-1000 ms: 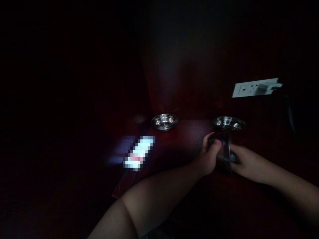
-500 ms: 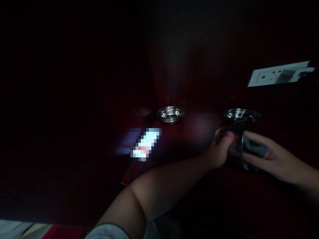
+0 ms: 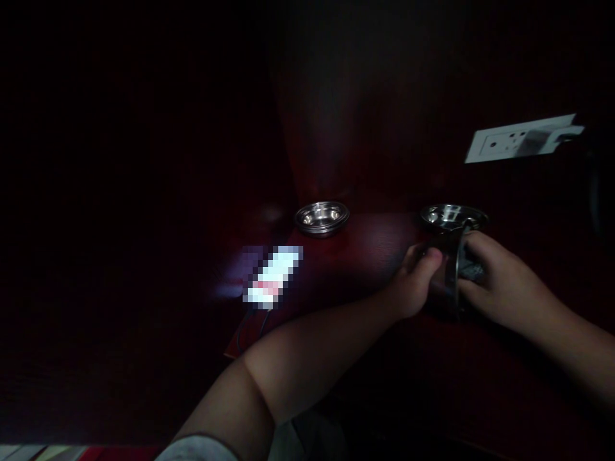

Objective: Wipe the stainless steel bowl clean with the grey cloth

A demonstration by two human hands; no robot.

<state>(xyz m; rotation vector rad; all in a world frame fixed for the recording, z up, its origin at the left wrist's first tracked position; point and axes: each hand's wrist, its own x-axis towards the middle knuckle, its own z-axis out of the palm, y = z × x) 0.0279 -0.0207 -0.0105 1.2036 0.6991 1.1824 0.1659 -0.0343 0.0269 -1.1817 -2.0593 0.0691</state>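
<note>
My left hand (image 3: 414, 285) is wrapped around the outside of a dark, shiny metal container (image 3: 444, 282), its thumb along the near wall. The container is tipped on its side with the open rim facing right; its full shape is lost in the dark. My right hand (image 3: 502, 275) is closed on a grey-green cloth (image 3: 471, 267) and pushes it into the container's mouth, so the fingertips are partly hidden. Just behind the container lies a shallow steel bowl (image 3: 439, 216), partly covered by it.
A small stack of steel bowls (image 3: 321, 219) stands left of centre on the dark red table (image 3: 369, 240). A lit phone (image 3: 273, 275), its screen pixelated, lies nearer with a cable. A white wall socket (image 3: 509, 142) with a plug is at the upper right.
My right hand has moved left with the cloth, deeper into the container's mouth. My left hand keeps its hold. The whole view has shifted slightly.
</note>
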